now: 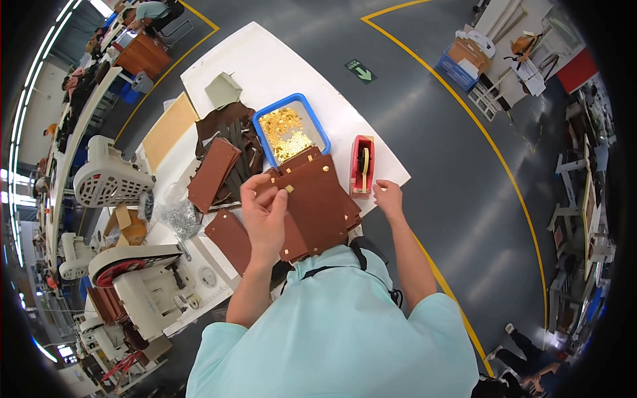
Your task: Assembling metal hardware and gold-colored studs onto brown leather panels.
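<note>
A stack of brown leather-like panels point(317, 199) lies in front of me at the table's near edge, with small gold pieces along the borders. Over its left part is my left hand point(264, 215), fingers curled and thumb pressed in; a small pale-gold piece point(289, 189) shows at the thumb tip. My right hand point(389, 198) is closed in a pinch just right of a red tape dispenser point(362, 167) with a yellowish roll. Whatever its fingers may hold is too small to make out. Beyond the panels, a blue-rimmed tray point(312, 106) contains many shiny gold pieces.
Left of the tray are a brown panel stack point(213, 166), dark strips point(240, 149) and a pale folded piece point(223, 90). A clear plastic bag point(178, 211) and white sewing machines point(147, 292) stand farther left. The white table point(332, 86) ends at my right.
</note>
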A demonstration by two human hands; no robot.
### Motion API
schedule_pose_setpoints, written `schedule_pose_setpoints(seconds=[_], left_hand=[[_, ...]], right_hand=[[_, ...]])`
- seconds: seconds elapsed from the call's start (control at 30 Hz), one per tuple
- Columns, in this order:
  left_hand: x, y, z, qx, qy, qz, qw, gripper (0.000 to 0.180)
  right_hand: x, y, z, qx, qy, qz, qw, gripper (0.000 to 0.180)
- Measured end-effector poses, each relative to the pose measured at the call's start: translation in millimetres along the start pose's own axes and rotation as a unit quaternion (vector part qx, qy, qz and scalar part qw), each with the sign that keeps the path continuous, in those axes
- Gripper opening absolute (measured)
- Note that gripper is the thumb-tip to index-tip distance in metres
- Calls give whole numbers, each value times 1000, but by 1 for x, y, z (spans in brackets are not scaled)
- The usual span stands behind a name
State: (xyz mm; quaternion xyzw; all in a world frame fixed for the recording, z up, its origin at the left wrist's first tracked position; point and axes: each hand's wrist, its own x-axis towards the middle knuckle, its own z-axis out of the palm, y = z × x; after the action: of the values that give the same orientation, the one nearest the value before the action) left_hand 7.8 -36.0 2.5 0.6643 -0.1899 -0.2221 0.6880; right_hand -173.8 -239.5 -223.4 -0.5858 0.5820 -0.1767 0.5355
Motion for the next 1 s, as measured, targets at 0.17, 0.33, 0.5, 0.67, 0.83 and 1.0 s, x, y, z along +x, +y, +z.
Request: schedule_pose_setpoints(seconds=[0.17,0.33,0.5,0.67,0.83,1.0], left_hand=[[3,-7,-25,176,1,109,978,11],[-2,15,-20,153,34,99,983,6],[-6,24,-18,143,33,60,987,10],[-3,28,-18,104,-10,54,993,16],[2,22,-29,226,-66,107,966,20],[1,17,-35,183,-56,13,981,19]], right_hand=[[2,-10,15,-116,-63,14,991,27],[3,0,24,13,-48,85,995,21],[-22,2,42,207,6,121,971,19],[-33,18,55,252,68,113,959,16],[-32,32,60,295,85,119,944,17],[-30,42,63,313,97,131,936,18]])
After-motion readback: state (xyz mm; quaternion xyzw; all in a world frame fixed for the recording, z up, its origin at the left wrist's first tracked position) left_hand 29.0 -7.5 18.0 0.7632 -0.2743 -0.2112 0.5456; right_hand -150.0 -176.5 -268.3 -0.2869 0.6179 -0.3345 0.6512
